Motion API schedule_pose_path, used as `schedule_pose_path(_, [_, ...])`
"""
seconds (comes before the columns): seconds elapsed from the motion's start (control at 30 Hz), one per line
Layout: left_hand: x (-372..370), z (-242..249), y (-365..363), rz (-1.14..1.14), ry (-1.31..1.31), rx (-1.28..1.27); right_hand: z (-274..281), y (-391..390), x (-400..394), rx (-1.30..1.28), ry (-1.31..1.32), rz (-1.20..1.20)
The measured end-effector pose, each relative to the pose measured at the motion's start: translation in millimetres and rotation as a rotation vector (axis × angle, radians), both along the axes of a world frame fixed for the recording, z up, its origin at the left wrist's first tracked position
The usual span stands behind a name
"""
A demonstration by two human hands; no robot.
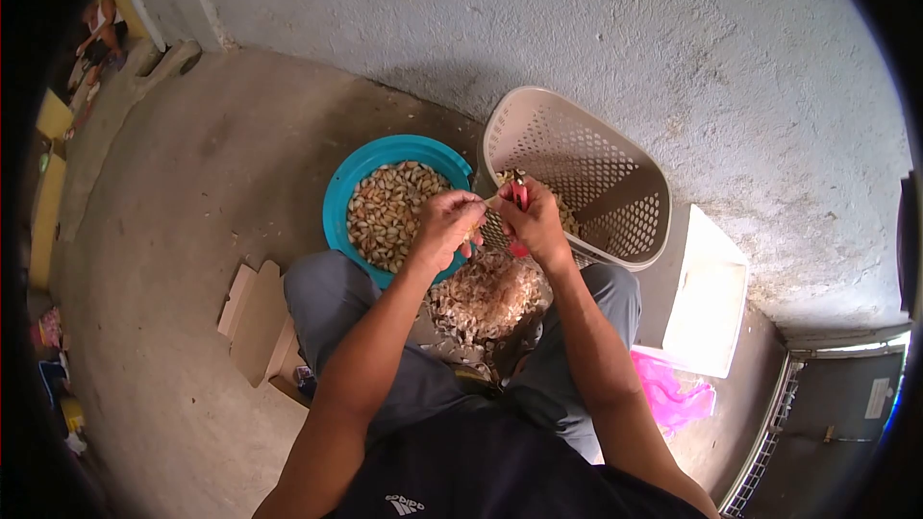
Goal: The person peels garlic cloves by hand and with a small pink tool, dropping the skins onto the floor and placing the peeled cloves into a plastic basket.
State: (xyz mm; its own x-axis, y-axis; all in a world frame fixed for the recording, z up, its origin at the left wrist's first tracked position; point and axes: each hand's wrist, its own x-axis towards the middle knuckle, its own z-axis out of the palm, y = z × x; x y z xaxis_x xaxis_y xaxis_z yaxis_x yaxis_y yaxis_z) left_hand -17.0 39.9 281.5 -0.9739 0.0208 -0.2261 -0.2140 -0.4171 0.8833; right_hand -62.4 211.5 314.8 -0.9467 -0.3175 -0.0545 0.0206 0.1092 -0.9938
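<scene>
My right hand (536, 226) is closed around a small red-handled tool (520, 196), in front of the beige perforated basket (615, 173). My left hand (448, 223) is pinched close to it, over the right rim of a teal basin (336, 194). What its fingers hold is too small to make out. Many garlic-like cloves (394, 207) fill the basin. Pale peeled pieces (567, 216) lie in the basket, partly behind my right hand. Below my hands, between my legs, is a heap of papery skins (488, 298).
An open cardboard box (260, 322) lies left of my legs. A white container (710, 298) and a pink plastic bag (668, 394) are at the right. The grey wall (481, 10) rises behind the basket. A person (102, 29) sits far off at the upper left.
</scene>
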Motion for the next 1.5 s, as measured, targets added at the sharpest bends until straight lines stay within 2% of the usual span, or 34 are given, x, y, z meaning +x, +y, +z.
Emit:
schedule_pose_path(0.2, [0.0,-7.3,-1.5,-0.019,0.065,-0.077,-1.2,-0.1,4.0,0.096,0.121,0.066])
schedule_pose_path(0.27, [-0.8,-5.1,-1.0,-0.001,0.047,-0.095,2.9,-2.4,8.2,0.062,0.063,0.044])
schedule_pose_path(0.4, [0.2,-5.7,-0.3,0.053,-0.024,0.059,9.6,-4.8,10.1,-0.009,-0.097,0.036])
schedule_pose_path(0.6, [-1.1,-13.0,0.3,0.039,-0.180,0.399,-16.4,-11.0,13.5,-0.531,-0.410,-0.075])
schedule_pose_path(0.7, [-2.6,-14.3,-0.4,0.017,-0.178,0.403,-23.3,-10.7,9.1,-0.595,-0.489,-0.074])
schedule_pose_path(0.9, [-4.9,-9.8,2.2,0.059,-0.115,0.223,-20.4,-14.2,7.9,-0.089,-0.064,-0.081])
schedule_pose_path(1.0, [-4.8,-6.1,1.7,0.048,-0.081,0.167,-7.5,-9.8,7.9,-0.005,-0.081,0.025])
schedule_pose_path(1.1, [-1.3,-4.7,4.7,0.024,-0.056,0.176,-13.8,-3.2,2.0,-0.070,-0.184,0.068])
schedule_pose_path(1.2, [-3.1,-2.9,3.1,-0.003,-0.067,0.261,-14.5,4.2,-1.1,-0.254,-0.356,0.004])
schedule_pose_path(1.3, [-4.3,-0.9,0.5,0.005,-0.080,0.282,-9.3,8.1,-2.8,-0.273,-0.347,-0.017])
schedule_pose_path(1.4, [-4.7,2.2,-2.5,0.051,-0.106,0.224,-2.0,18.6,-7.1,-0.182,-0.209,0.001])
schedule_pose_path(1.5, [-4.9,2.9,-6.0,0.086,-0.103,0.178,7.0,33.9,-7.9,-0.249,-0.222,0.014])
